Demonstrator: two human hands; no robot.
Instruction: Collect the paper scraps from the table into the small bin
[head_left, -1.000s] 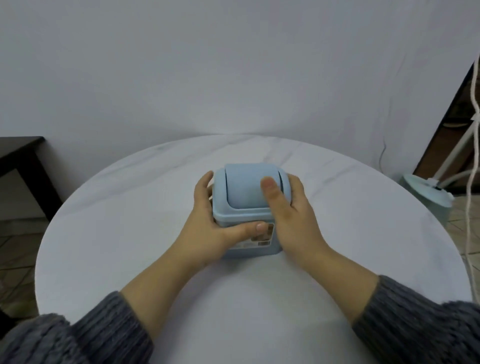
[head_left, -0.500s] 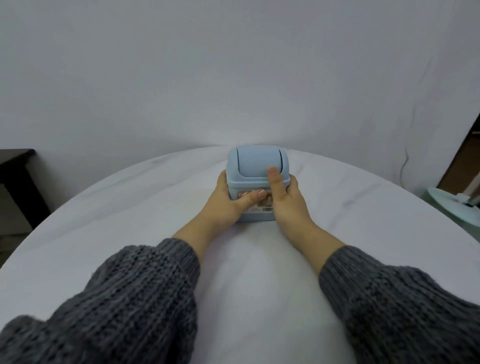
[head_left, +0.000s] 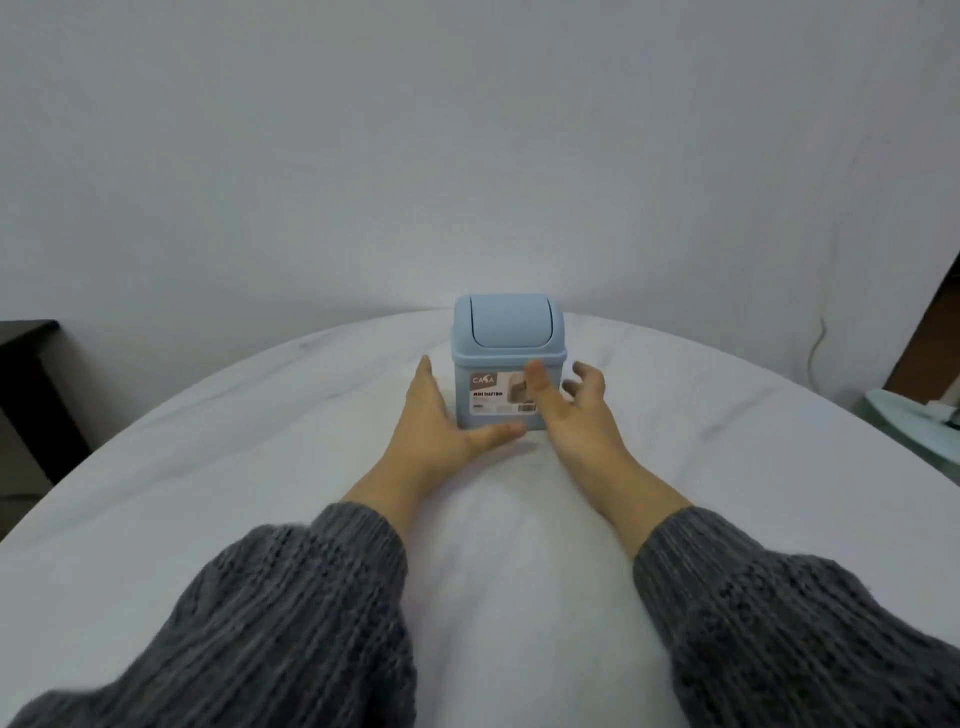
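Note:
A small light-blue bin (head_left: 506, 358) with a swing lid and a label on its front stands upright near the far edge of the round white table (head_left: 260, 467). My left hand (head_left: 439, 421) lies just left of the bin, fingers straight, thumb stretched in front of its base. My right hand (head_left: 576, 415) is just right of it, fingers spread and loosely bent, thumb in front of the label. Neither hand grips the bin. No paper scraps are visible on the table.
A dark piece of furniture (head_left: 26, 395) stands at the left beyond the table. A pale green object (head_left: 914, 421) and a white cable (head_left: 818, 343) sit at the right by the wall.
Both hands carried the bin away from me toward the far edge of the table, set it down and let go. The hands now sit apart from its sides.

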